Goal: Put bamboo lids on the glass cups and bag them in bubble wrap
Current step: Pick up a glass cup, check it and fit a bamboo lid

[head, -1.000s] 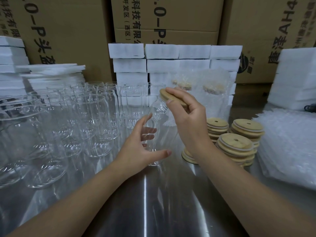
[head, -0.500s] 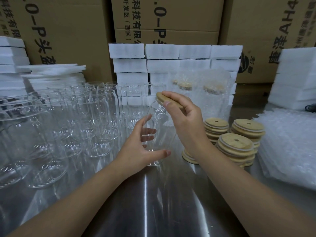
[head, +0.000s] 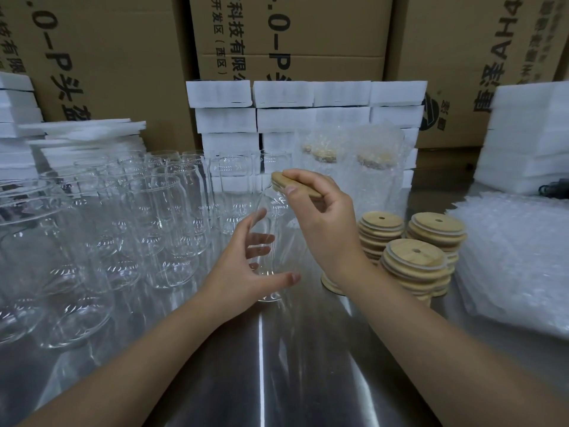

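Centre of frame: your left hand (head: pixel 243 266) wraps the lower body of one glass cup (head: pixel 278 211), thumb in front, fingers showing through the glass behind it. The cup stands upright on the steel bench (head: pixel 277 365). Your right hand (head: pixel 326 229) pinches a bamboo lid (head: pixel 295 184) by its edge, thumb on the near side and fingers over the top. The lid is at the cup's mouth and tilted, its left edge at the rim; you cannot tell whether it is seated. Left of frame: a crowd of empty glass cups (head: pixel 138 217), upright, close together, none lidded. Just right of your right wrist: stacks of bamboo lids (head: pixel 415 257), each with a small hole in the top. Far right: a flat pile of bubble wrap bags (head: pixel 517 257). Behind your right hand, upper centre: lidded cups already in bubble wrap (head: pixel 363 167), standing against white foam blocks (head: pixel 308 109). More foam is piled at both edges of the frame. Cardboard boxes (head: pixel 292 32) with printed lettering fill the background.
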`<action>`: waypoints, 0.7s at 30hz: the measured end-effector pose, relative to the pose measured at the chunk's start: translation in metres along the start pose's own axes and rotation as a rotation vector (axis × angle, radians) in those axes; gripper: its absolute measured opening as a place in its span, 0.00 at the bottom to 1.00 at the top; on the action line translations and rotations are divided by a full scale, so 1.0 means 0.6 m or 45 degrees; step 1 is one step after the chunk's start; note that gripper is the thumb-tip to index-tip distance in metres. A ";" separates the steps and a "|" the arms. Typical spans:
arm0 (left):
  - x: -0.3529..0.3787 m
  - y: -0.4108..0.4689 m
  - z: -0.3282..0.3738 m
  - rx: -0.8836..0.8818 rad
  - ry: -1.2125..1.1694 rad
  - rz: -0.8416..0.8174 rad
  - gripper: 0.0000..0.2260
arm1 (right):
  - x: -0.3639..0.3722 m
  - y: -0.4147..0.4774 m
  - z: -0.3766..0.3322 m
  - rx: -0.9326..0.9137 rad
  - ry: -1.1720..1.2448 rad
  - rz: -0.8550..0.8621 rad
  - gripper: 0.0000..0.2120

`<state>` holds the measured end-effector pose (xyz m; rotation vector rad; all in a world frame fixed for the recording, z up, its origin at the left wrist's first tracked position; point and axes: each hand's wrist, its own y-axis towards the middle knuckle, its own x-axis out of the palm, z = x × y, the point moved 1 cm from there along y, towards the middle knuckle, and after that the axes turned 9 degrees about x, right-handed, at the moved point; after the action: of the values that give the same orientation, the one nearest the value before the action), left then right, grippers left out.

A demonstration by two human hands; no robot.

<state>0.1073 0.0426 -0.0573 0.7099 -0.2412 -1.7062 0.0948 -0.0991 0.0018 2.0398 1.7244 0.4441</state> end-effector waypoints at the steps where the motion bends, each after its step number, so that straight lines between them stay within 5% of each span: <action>1: -0.001 0.000 0.000 0.002 0.001 -0.002 0.43 | 0.000 -0.001 0.000 -0.003 -0.021 0.008 0.09; 9: -0.002 0.003 -0.011 0.037 -0.026 0.055 0.39 | -0.018 0.008 -0.036 0.047 -0.425 -0.141 0.15; 14: -0.005 0.006 -0.012 0.056 -0.018 0.072 0.39 | -0.098 0.010 -0.079 -0.005 -1.023 0.103 0.16; 18: -0.003 0.004 -0.006 0.051 -0.016 0.048 0.39 | -0.189 0.019 -0.101 0.334 -1.648 0.120 0.19; 21: -0.003 0.003 -0.005 0.057 -0.019 0.042 0.41 | -0.252 0.028 -0.110 0.585 -1.844 0.233 0.20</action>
<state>0.1104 0.0442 -0.0581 0.7227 -0.3009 -1.6799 0.0495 -0.2423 0.0718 1.8542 0.7094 -1.2112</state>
